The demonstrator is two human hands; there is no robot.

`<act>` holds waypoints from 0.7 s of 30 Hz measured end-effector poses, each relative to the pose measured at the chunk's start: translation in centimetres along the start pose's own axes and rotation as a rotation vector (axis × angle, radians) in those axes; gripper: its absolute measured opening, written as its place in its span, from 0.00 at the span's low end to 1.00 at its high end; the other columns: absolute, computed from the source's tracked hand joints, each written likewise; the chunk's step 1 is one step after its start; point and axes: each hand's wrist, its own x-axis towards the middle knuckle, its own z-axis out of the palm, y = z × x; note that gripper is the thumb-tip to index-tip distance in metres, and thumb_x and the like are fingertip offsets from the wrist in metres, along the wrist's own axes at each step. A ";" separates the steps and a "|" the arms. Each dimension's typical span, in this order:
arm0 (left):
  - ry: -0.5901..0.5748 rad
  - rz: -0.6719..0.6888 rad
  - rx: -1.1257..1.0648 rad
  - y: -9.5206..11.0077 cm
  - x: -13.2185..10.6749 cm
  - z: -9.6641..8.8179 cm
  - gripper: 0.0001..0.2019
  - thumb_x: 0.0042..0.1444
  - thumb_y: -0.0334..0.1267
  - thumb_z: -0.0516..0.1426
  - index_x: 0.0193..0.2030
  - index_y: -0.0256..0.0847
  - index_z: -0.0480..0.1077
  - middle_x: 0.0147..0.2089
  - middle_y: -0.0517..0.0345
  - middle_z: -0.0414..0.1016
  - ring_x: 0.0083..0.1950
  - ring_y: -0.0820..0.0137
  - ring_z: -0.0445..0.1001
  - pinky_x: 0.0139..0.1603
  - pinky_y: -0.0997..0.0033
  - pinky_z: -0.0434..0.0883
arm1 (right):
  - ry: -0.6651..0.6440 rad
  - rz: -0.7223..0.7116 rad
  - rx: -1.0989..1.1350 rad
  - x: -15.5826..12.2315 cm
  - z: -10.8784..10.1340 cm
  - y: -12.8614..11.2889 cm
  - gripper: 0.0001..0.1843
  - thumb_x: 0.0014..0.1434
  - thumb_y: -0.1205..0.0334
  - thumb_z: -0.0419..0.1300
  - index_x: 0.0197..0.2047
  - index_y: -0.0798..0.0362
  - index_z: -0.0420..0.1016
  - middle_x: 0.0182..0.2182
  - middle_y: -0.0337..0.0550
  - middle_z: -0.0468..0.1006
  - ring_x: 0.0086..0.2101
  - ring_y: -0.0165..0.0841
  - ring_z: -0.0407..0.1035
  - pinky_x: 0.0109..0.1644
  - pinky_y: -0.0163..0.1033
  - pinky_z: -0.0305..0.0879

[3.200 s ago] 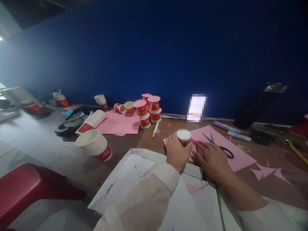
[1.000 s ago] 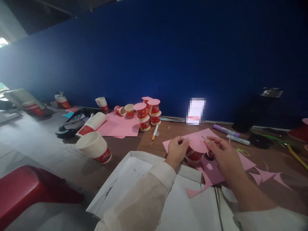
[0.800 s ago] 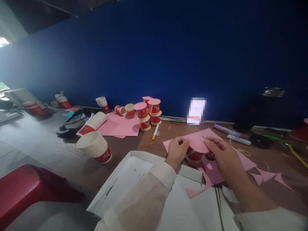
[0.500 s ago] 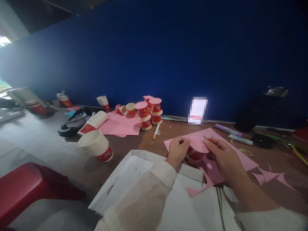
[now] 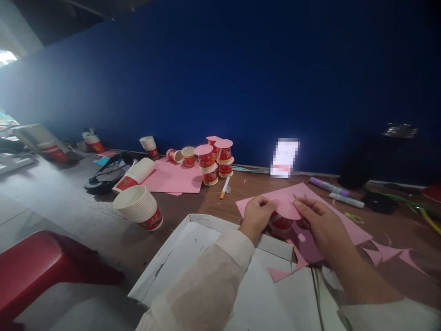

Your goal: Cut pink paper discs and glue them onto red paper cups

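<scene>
The left hand [image 5: 259,216] has its thumb and fingers pinched on the left edge of a pink paper circle [image 5: 287,207]. The right hand [image 5: 315,218] pinches the right edge of it with its thumb and pointing finger. The circle sits on top of a red paper cup [image 5: 282,223], right between the two hands. Under the cup and the right hand is a big pink paper sheet [image 5: 351,230], and pink scraps [image 5: 384,252] lie just beside it on the right. The arms reach over a white cardboard tray [image 5: 172,255]. Past the hands, on the brown table [image 5: 215,209], little cup towers [image 5: 206,157] wear pink circles too. A purple tube [image 5: 329,186] is near the sheet, and a bright phone [image 5: 285,157] leans by the blue wall [image 5: 220,82]. Off to the left, some nested cups [image 5: 139,207] lean over, near a red stool [image 5: 44,264].
</scene>
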 end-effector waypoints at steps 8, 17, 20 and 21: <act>-0.049 -0.076 -0.143 -0.7 0.1 0.1 0.21 0.47 0.55 0.69 0.26 0.42 0.67 0.24 0.63 0.66 0.27 0.72 0.67 0.29 0.72 0.67 | -0.007 0.068 0.111 -0.3 0.2 -0.3 0.27 0.43 0.44 0.77 0.42 0.50 0.83 0.30 0.38 0.79 0.27 0.28 0.68 0.27 0.32 0.67; 0.002 -0.112 -0.184 -0.5 0.1 0.2 0.17 0.50 0.46 0.70 0.32 0.40 0.69 0.28 0.64 0.68 0.28 0.75 0.67 0.34 0.72 0.68 | -0.105 0.225 0.352 -0.1 0.5 -0.3 0.22 0.39 0.54 0.80 0.36 0.51 0.80 0.26 0.36 0.78 0.24 0.26 0.69 0.25 0.29 0.69; 0.054 -0.110 -0.172 -0.2 0.0 0.4 0.12 0.54 0.37 0.68 0.41 0.39 0.71 0.35 0.62 0.71 0.32 0.75 0.69 0.37 0.73 0.69 | -0.099 0.214 0.327 -0.1 0.5 -0.1 0.22 0.41 0.54 0.79 0.38 0.51 0.80 0.27 0.36 0.78 0.25 0.27 0.70 0.27 0.30 0.71; 0.062 -0.104 -0.153 0.0 -0.1 0.5 0.13 0.55 0.35 0.67 0.44 0.39 0.71 0.37 0.60 0.72 0.33 0.75 0.71 0.38 0.73 0.69 | -0.098 0.210 0.316 -0.1 0.5 -0.1 0.22 0.41 0.53 0.79 0.38 0.51 0.80 0.27 0.37 0.78 0.25 0.28 0.70 0.27 0.30 0.71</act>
